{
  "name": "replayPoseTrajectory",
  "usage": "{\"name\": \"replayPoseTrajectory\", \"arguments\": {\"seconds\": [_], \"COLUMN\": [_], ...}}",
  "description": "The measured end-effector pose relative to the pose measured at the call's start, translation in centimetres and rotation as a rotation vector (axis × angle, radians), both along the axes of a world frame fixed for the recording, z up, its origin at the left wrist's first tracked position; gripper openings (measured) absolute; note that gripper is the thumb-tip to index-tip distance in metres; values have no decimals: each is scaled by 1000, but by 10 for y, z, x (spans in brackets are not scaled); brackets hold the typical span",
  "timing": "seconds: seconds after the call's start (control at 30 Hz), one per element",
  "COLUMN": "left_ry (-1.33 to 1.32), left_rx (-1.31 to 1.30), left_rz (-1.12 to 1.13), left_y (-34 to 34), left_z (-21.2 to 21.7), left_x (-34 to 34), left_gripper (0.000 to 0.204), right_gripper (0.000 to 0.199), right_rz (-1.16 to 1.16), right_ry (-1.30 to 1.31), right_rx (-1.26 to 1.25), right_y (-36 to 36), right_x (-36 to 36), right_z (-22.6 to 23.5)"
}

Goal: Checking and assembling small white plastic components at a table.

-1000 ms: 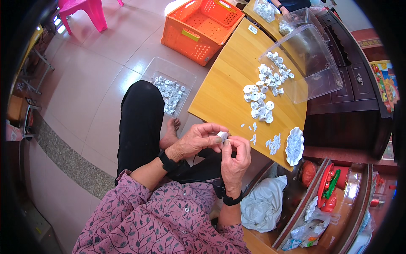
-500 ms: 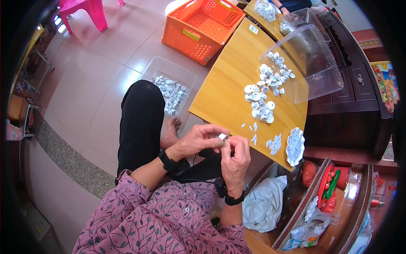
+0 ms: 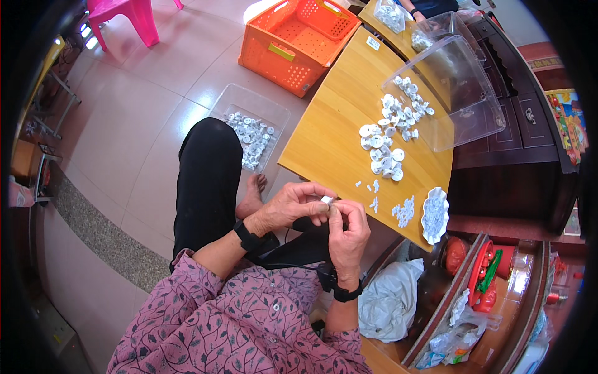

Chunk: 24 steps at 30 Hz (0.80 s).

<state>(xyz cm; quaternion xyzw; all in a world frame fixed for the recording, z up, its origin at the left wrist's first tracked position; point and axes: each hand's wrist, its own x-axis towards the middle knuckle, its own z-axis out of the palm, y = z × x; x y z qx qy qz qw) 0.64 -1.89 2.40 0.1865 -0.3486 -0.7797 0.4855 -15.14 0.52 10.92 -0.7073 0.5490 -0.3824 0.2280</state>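
Note:
Just off the near edge of the wooden table [image 3: 324, 134], my left hand [image 3: 293, 204] pinches a small white plastic part [image 3: 326, 200] between thumb and fingers. My right hand [image 3: 347, 232] meets it there, thumb and forefinger pressed together against the part; whether a tiny piece sits between those fingertips is hidden. On the tabletop lies a heap of white round-headed plastic parts [image 3: 387, 131]. Nearer to my right hand are small pale pieces [image 3: 404, 212] in a loose pile, with several strays beside them. A white scalloped dish [image 3: 426, 232] holds more of the pale pieces.
A clear bin [image 3: 279, 140] of white parts stands on the floor past my knee. Behind it is an orange crate [image 3: 283, 62]. A transparent tub [image 3: 464, 100] tilts at the table's far right, near another person's hand [image 3: 419, 16]. An open drawer [image 3: 492, 330] with bags sits at lower right.
My right hand has shifted very slightly to the right and down, and the white part has turned a little in my fingers. The rest looks the same.

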Motion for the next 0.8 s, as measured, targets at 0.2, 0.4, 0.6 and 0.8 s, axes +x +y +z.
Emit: {"name": "replayPoseTrajectory", "arguments": {"seconds": [0.2, 0.4, 0.6, 0.8], "left_ry": [19, 24, -2, 41], "left_rx": [50, 56, 50, 92], "left_rz": [-11, 1, 20, 3], "left_y": [1, 1, 1, 2], "left_z": [0, 1, 2, 0], "left_x": [-1, -1, 0, 0], "left_gripper": [33, 33, 33, 33], "right_gripper": [7, 9, 7, 6], "right_rz": [-20, -1, 14, -19], "right_ry": [1, 98, 135, -22], "right_rx": [13, -91, -117, 6], "right_y": [0, -2, -2, -2], "right_x": [1, 7, 9, 2], "right_z": [0, -2, -4, -4]}}
